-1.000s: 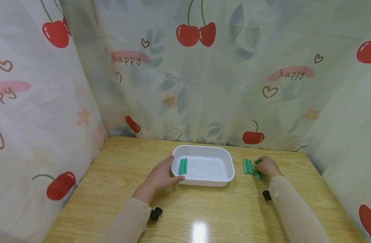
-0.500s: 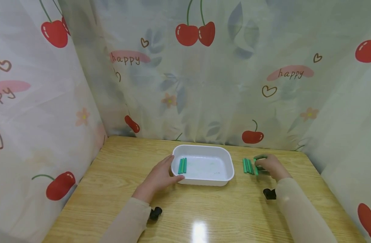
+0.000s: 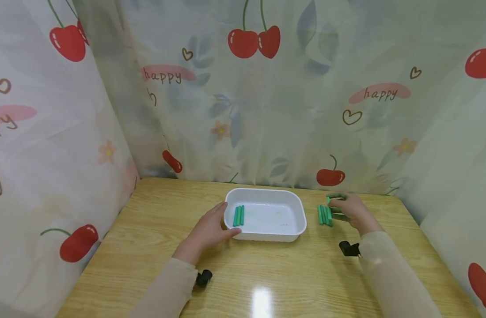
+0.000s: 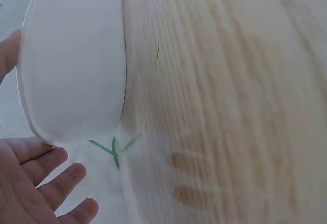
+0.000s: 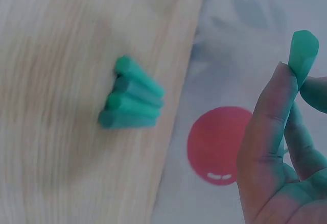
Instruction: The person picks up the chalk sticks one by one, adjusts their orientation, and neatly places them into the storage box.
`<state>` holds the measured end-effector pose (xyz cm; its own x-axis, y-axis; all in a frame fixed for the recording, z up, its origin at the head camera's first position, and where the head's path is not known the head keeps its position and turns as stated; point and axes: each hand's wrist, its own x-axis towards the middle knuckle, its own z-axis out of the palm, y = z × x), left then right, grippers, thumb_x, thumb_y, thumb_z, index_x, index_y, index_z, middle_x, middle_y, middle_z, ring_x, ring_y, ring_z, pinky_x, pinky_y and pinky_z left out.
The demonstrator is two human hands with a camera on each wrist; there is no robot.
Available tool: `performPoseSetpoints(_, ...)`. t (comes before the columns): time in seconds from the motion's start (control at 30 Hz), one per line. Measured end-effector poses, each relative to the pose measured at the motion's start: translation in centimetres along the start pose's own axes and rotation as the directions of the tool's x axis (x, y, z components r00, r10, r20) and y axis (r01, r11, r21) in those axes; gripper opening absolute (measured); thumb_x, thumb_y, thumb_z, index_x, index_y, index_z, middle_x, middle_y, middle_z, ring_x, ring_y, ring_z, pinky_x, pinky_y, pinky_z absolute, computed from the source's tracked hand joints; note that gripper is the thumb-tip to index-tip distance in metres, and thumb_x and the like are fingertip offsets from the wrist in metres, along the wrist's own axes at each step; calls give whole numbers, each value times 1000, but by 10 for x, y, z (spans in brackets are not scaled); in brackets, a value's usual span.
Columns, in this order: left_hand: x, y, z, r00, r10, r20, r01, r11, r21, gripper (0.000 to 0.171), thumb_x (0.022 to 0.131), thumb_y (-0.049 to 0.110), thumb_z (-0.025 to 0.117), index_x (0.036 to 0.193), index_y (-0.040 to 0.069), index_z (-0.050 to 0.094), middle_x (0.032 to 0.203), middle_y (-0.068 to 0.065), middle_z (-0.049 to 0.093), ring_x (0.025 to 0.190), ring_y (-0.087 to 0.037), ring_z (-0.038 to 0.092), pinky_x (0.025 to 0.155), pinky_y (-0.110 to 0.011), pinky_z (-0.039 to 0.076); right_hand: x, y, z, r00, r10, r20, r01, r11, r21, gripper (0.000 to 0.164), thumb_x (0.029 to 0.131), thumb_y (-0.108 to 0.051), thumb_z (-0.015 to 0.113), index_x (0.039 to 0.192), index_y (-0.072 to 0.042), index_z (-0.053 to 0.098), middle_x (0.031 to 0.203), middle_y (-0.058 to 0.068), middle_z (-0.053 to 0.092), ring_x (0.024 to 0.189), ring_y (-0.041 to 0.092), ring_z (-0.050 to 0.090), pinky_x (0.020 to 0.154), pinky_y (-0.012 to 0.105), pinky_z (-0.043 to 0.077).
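In the head view, my left hand [image 3: 209, 229] rests against the left end of a white plastic tray [image 3: 272, 237], thumb along the front rim. The left wrist view shows its other fingers [image 4: 64, 185] spread, fairly straight. Three green chalk sticks [image 3: 238, 216] lie side by side inside the tray's left end. My right hand [image 3: 354, 212] pinches a green chalk stick [image 5: 303, 53] between thumb and fingertips, its end pointing up in the right wrist view. Just left of that hand, several more green chalk sticks [image 5: 133, 99] lie in a row on the table. Green tints the right fingers.
The wooden table [image 3: 282, 278] ends at a cherry-print curtain [image 3: 267, 115] behind and at both sides. Black wrist-camera mounts [image 3: 349, 248] stick out from the sleeves. Faint green marks show on the tray floor.
My right hand has separated one chalk stick from the right of the row and moved it up and back, towards the curtain. The left hand and the tray have stayed in place.
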<state>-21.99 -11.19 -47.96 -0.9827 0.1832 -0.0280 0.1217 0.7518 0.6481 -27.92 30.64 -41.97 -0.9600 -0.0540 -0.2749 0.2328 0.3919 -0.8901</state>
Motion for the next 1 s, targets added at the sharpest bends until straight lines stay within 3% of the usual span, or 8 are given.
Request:
performPoseSetpoints(0.43,0,1,-2,1000,5,3,-5,1000,1,102,82,56,77,160,13,26,164,-5,27,149,-30,26,117,-52,29,0,-26,30,999,-47,14,44,990,132,60,99,-12,58,150,6,32,113,9,52,90,14,61,82,28,58)
performPoseSetpoints(0.67,0,1,-2,1000,7,4,-7,1000,-1,103,82,58,77,160,15,26,164,-4,27,149,-29,26,117,-52,29,0,-35,46,997,-72,27,66,981,181,51,98,-9,60,142,7,40,104,6,55,86,16,63,80,29,58)
performPoseSetpoints(1.0,-1,1,-2,1000,-3,4,3,1000,-1,105,80,62,75,160,14,26,164,-4,27,149,-30,26,117,-52,30,4,-46,70,994,-99,52,84,969,231,46,97,-6,60,139,6,47,116,14,57,95,23,63,87,32,56)
